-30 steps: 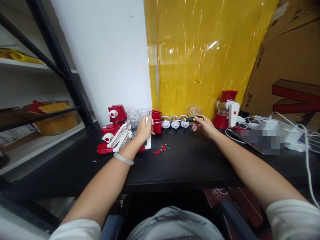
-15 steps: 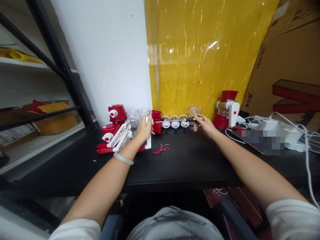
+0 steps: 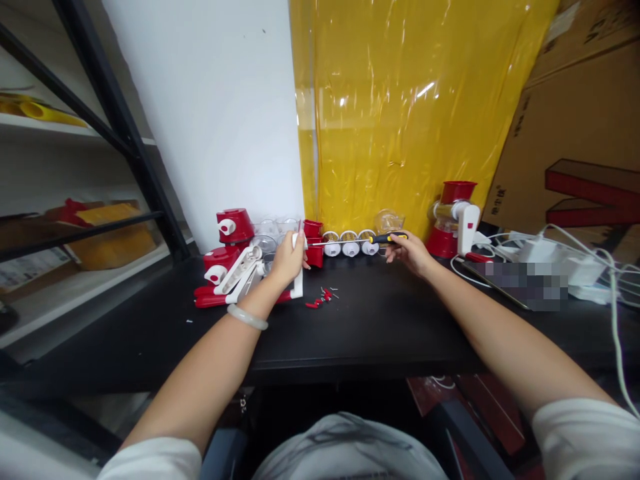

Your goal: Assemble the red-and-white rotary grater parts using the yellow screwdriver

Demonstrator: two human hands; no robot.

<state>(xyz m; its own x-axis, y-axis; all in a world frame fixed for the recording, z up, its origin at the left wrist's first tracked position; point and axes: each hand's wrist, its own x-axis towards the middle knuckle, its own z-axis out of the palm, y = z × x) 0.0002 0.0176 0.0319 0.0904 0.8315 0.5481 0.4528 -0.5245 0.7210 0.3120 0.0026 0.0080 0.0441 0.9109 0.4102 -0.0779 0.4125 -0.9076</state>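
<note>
Screwdriver (image 3: 379, 239), one, roughly level above the table (image 3: 380, 320), handle pinched in right hand (image 3: 411, 255), tip at white part (image 3: 295, 239) gripped by left hand (image 3: 287, 260); best kept in line, pressed steadily.

The curtain (image 3: 400, 120) is glossy plastic, the screwdriver shaft (image 3: 345, 242) probably metal, the tabletop (image 3: 380, 320) matt.

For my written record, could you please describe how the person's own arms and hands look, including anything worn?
Short white fabric sleeves leave both forearms bare. A pale, smooth, ring-shaped bangle, of unclear material, circles the left arm near the wrist. The left hand and right hand wear no gloves, and the right wrist shows no bangle.
</note>
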